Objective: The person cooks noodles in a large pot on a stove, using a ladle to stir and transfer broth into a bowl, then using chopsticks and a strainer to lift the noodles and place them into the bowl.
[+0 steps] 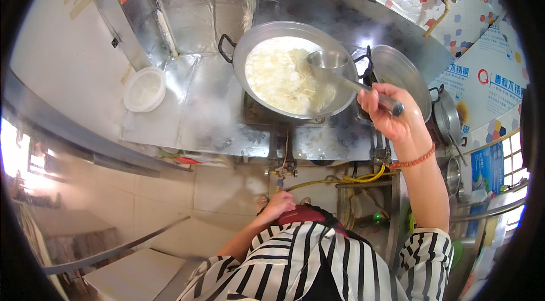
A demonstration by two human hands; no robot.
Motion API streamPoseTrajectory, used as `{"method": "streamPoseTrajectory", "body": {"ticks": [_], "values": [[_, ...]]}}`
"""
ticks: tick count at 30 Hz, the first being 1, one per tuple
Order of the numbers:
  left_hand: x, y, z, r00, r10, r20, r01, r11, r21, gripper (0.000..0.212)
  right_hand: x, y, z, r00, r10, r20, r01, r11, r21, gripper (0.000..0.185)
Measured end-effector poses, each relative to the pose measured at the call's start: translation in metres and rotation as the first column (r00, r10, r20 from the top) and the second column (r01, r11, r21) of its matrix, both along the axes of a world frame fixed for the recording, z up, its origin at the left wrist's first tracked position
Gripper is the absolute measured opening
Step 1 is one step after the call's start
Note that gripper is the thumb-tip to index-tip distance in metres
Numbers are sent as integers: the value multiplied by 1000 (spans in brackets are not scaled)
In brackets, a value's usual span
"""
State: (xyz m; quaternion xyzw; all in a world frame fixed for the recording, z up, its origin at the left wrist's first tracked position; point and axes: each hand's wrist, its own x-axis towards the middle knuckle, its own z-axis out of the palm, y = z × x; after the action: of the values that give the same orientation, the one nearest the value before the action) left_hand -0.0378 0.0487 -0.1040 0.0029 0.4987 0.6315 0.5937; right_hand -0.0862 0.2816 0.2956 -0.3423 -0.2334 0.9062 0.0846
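A wide metal wok (294, 28) with black side handles holds white, foamy liquid (276, 75) with pale strips that look like noodles. My right hand (391, 115), with a reddish beaded bracelet at the wrist, grips the handle of a metal ladle (328, 60). The ladle's bowl is over the right part of the wok; whether it touches the liquid I cannot tell. My left hand (282, 203) hangs low near my waist, by a dark red item, with fingers bent; whether it holds anything is unclear.
Right of the wok stand a second large metal pan (400, 62) and a smaller pot (445, 111). White plastic bowls (144, 89) sit at the left of the steel counter (213, 130). Burner valves (281, 172) and a yellow hose (362, 179) are at the front edge. A dark round pan hangs above.
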Motion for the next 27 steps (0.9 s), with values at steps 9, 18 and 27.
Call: {"method": "streamPoseTrajectory", "body": {"ticks": [9, 18, 27], "values": [[-8, -1, -14, 999, -32, -8, 32, 999, 31, 27, -97, -22, -1, 984, -174, -27, 176, 983, 50, 26], [-16, -19, -13, 996, 6, -94, -4, 1000, 23, 29, -129, -29, -15, 995, 75, 60, -80, 994, 74, 18], [-11, -35, -23, 987, 162, -3, -161, 986, 50, 23, -97, -52, -23, 889, 240, 391, -433, 717, 546, 10]]}}
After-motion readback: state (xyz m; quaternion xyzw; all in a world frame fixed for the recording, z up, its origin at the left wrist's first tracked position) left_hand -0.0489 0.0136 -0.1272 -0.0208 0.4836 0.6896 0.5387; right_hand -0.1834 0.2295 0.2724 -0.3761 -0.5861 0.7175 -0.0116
